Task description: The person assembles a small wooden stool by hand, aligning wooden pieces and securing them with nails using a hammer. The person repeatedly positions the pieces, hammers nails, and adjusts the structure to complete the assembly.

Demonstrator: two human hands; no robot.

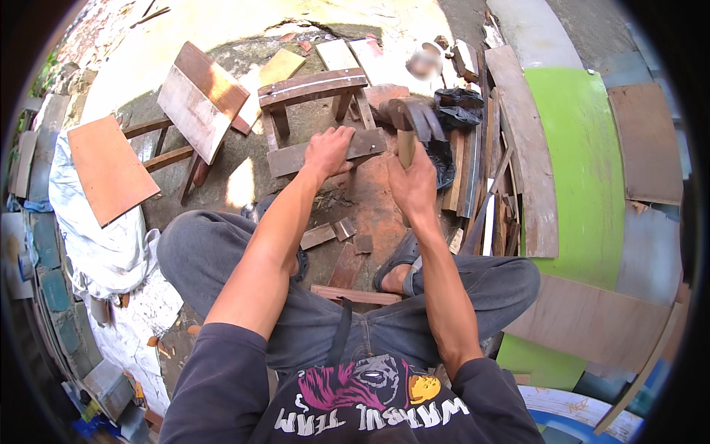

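My left hand (pixel 329 153) is closed over a short grey-brown board (pixel 290 159), its fingers curled across the far edge. The board lies at the near end of a small wooden frame (pixel 313 86), which has legs and a slightly curved far rail. A small nail-like point shows near the board's right end. My right hand (pixel 414 183) grips the wooden handle of a claw hammer (pixel 418 120). The hammer's dark head is raised just right of the board and slightly blurred, so any contact there cannot be made out.
Small wood offcuts (pixel 318 236) lie between my feet. To the left stands a wooden chair-like piece (pixel 194 111) beside an orange-brown panel (pixel 111 169). On the right are stacked wood strips (pixel 473 177), a black plastic bag (pixel 458 108) and a green sheet (pixel 573 170).
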